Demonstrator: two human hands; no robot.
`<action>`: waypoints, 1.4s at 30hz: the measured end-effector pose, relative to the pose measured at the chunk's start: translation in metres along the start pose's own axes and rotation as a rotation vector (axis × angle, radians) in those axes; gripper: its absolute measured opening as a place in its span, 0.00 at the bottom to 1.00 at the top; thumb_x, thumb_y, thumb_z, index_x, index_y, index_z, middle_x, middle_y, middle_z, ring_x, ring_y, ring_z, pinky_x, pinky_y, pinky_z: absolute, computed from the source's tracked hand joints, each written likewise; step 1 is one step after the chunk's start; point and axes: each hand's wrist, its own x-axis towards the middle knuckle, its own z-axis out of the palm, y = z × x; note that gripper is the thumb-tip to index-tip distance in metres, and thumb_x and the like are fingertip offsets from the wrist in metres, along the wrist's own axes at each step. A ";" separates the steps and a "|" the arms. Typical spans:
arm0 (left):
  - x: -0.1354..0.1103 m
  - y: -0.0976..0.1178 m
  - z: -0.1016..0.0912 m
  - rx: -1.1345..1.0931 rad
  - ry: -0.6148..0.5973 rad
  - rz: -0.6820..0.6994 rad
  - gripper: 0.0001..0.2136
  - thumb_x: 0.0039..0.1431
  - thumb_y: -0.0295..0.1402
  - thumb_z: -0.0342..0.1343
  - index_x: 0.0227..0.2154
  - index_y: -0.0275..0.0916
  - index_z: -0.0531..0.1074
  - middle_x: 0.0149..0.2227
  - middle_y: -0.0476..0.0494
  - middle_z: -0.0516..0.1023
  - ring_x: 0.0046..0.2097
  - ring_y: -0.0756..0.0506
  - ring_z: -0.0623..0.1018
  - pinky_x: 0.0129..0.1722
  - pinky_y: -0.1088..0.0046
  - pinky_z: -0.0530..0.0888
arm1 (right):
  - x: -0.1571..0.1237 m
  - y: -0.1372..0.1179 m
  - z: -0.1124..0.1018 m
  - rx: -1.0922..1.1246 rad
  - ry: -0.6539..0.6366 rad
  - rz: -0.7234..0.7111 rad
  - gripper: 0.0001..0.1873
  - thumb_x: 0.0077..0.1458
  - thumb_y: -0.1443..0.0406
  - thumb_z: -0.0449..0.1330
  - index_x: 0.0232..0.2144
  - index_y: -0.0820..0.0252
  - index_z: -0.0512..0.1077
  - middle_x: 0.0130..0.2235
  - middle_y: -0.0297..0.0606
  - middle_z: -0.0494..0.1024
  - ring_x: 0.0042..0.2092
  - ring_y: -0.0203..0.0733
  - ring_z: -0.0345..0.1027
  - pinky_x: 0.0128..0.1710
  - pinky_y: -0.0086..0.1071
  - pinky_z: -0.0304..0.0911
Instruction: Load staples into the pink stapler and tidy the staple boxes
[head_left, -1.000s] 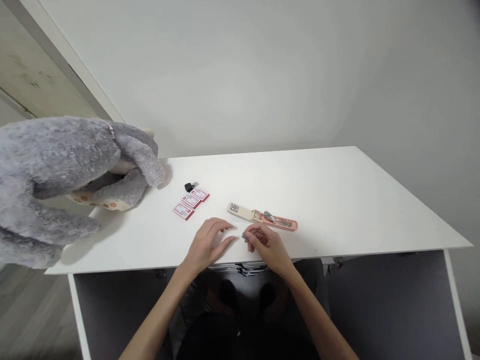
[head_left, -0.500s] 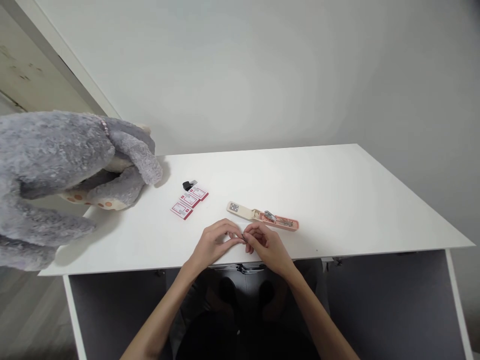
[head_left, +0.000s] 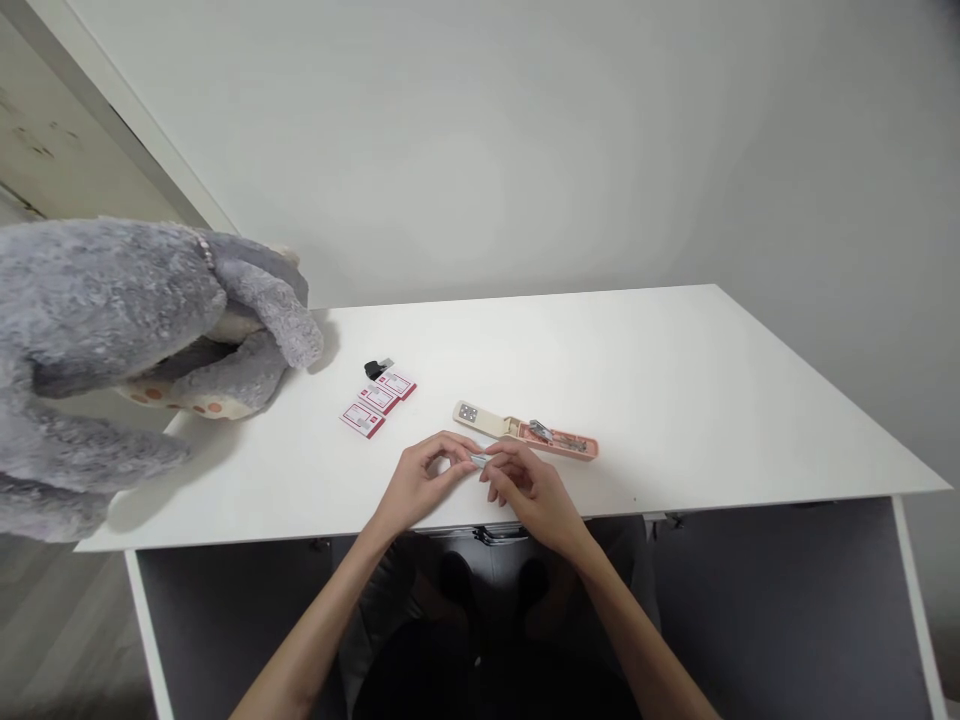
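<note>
My left hand [head_left: 424,477] pinches a small, flat silvery piece [head_left: 479,460] between thumb and fingertips, just above the near edge of the white table. Its exact kind is too small to make out. My right hand [head_left: 532,487] meets it from the other side, index finger bent over its right end, thumb and other fingers curled below. Just beyond the hands lies a long narrow case [head_left: 487,422], its cream lid folded open to the left. The case's pink half [head_left: 589,451] holds a shiny metal clip-like tool [head_left: 539,431] and other small metal pieces.
Three white cards with red edges [head_left: 364,418] lie in a slanting row left of the case. Behind them is a black item with a silvery tip [head_left: 375,369]. A big grey plush toy [head_left: 112,300] covers the table's left end. A wall stands behind the table [head_left: 675,390].
The piece between my fingers now shows a bright silvery face, where it looked dark and thin before. Both hands have shifted slightly, and the right thumb has drawn back from it.
</note>
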 end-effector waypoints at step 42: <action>-0.005 -0.011 0.007 0.750 0.339 0.341 0.11 0.71 0.36 0.57 0.53 0.42 0.75 0.58 0.35 0.78 0.60 0.36 0.72 0.63 0.51 0.69 | -0.013 -0.008 -0.015 -0.510 0.420 -0.359 0.06 0.69 0.61 0.62 0.46 0.53 0.77 0.38 0.37 0.81 0.36 0.42 0.76 0.41 0.39 0.75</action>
